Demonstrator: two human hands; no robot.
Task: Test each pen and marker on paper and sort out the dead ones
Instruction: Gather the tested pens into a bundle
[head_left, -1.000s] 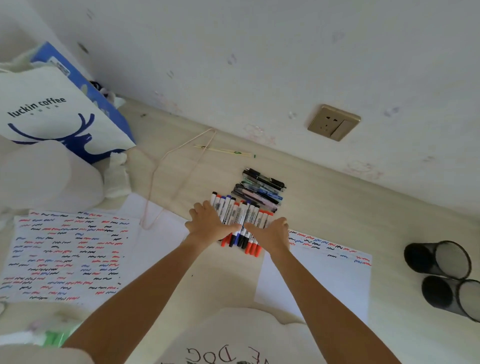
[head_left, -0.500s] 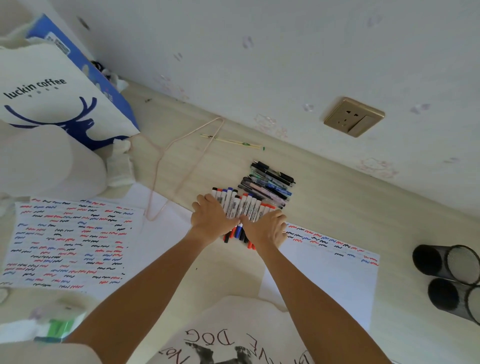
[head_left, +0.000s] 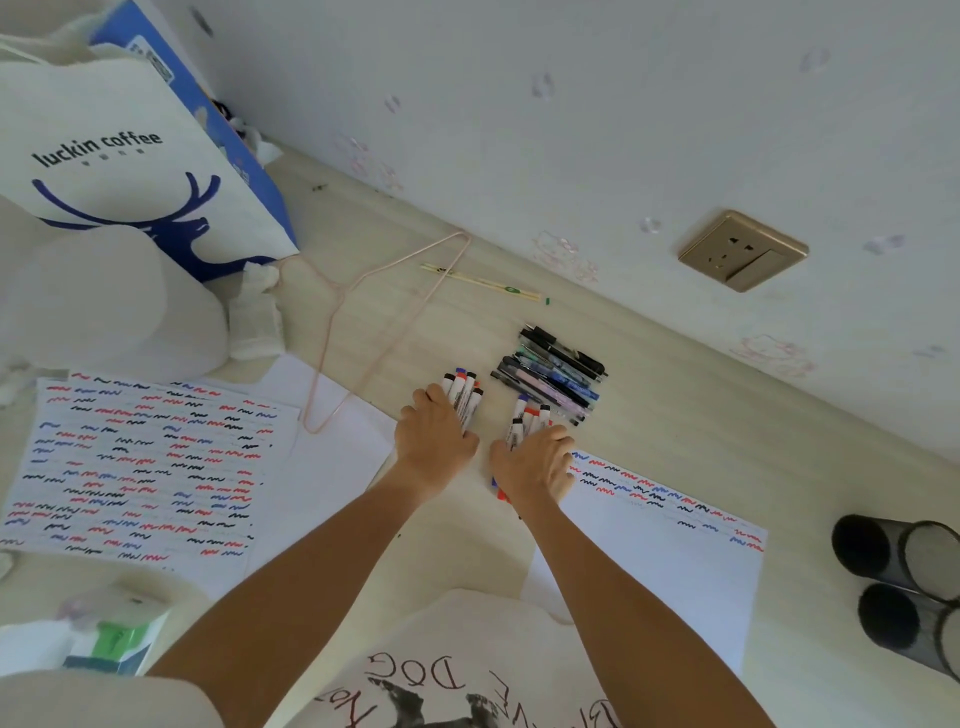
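Two bunches of white markers with red, blue and black caps lie mid-desk. My left hand (head_left: 432, 437) grips the left bunch (head_left: 464, 397), whose caps stick out past my fingers. My right hand (head_left: 535, 462) grips the right bunch (head_left: 525, 422), with red and blue ends showing under my wrist. A pile of dark pens (head_left: 558, 373) lies just beyond, untouched. A paper sheet (head_left: 670, 540) with a few rows of squiggles lies right of my hands. A sheet (head_left: 140, 467) covered in squiggles lies at the left.
A Luckin Coffee bag (head_left: 124, 161) and a white roll (head_left: 93, 306) stand at the back left. A pink wire hanger (head_left: 363, 332) and wrapped chopsticks (head_left: 483, 283) lie near the wall. Two black mesh cups (head_left: 904, 587) lie on their sides at the right. A wall socket (head_left: 743, 249) is behind.
The single row of markers under both hands has been split into two bunches. My hands have drawn apart, each curled round its own bunch.
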